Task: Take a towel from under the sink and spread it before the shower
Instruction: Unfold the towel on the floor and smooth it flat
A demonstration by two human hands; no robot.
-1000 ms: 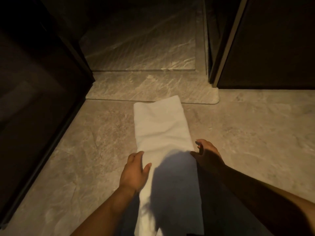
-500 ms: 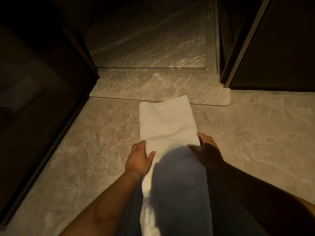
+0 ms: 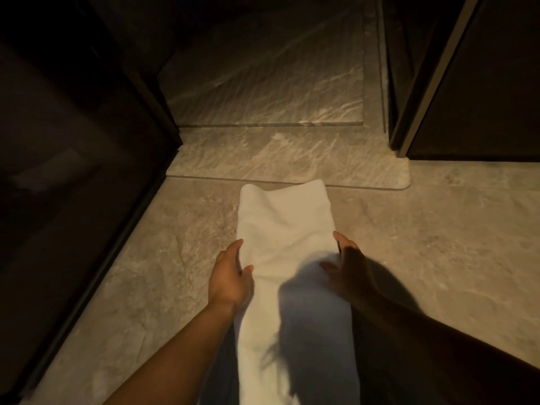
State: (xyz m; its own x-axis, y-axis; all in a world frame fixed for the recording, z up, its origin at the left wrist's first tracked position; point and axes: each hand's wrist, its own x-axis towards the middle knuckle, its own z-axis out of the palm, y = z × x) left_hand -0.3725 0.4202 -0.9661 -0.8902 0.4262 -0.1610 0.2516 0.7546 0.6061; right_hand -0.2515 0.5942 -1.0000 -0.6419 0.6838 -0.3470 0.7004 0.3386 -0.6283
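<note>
A white towel [image 3: 285, 220] lies as a long narrow strip on the stone floor, its far end just touching the raised shower threshold [image 3: 365, 173]. My left hand [image 3: 230, 276] grips the towel's left edge, thumb on top. On the opposite edge my right hand [image 3: 347, 267], in shadow, holds the cloth with its thumb on top too. The near half of the towel runs down between my forearms under a dark shadow. Beyond the threshold is the shower floor [image 3: 263, 83].
A dark glass panel with a black frame [image 3: 87, 200] runs along the left. A dark door and its metal frame [image 3: 423, 83] stand at the upper right. Grey marble-look floor [image 3: 438, 244] spreads to the right of the towel.
Both hands have slid forward along the towel's edges toward the shower. The view has shifted slightly closer, and the towel's far end stays at the threshold.
</note>
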